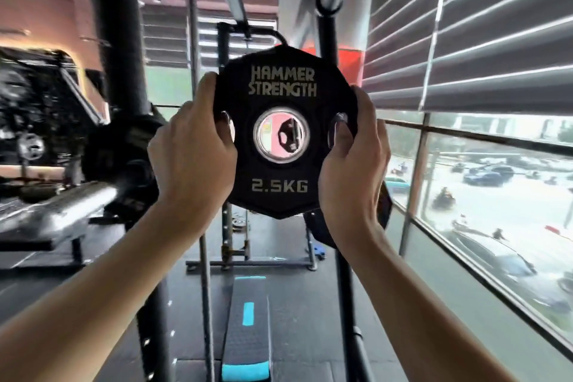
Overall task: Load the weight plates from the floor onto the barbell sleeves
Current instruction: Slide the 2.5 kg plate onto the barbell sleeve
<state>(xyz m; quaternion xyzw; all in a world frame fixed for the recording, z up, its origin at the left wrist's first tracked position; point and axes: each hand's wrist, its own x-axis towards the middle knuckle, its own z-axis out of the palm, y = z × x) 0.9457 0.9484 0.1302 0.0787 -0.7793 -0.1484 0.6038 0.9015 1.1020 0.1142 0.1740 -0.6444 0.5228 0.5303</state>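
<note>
One weight plate (280,133), black, marked HAMMER STRENGTH and 2.5KG, was held upright and face-on between the two hands, well off the floor. Left hand (193,146) was clamped on the plate's left edge, thumb tip hooked into the left grip slot. Right hand (353,161) was clamped on the right edge, thumb tip in the right grip slot. Two grip slots were counted, plus one steel-ringed centre hole, left uncovered between the thumbs.

Top and bottom edges of the plate were free of any contact. One barbell sleeve (71,211), blurred, was seen out to the left of the left hand and lower, its end pointing toward the plate, apart from it. A rack upright (124,40) stood just behind the left hand. Window (496,180) and blinds (496,25) ran close along the outside of the right hand. Below both forearms one bench (248,335) with blue markings was seen on the floor mat, well apart from the plate.
</note>
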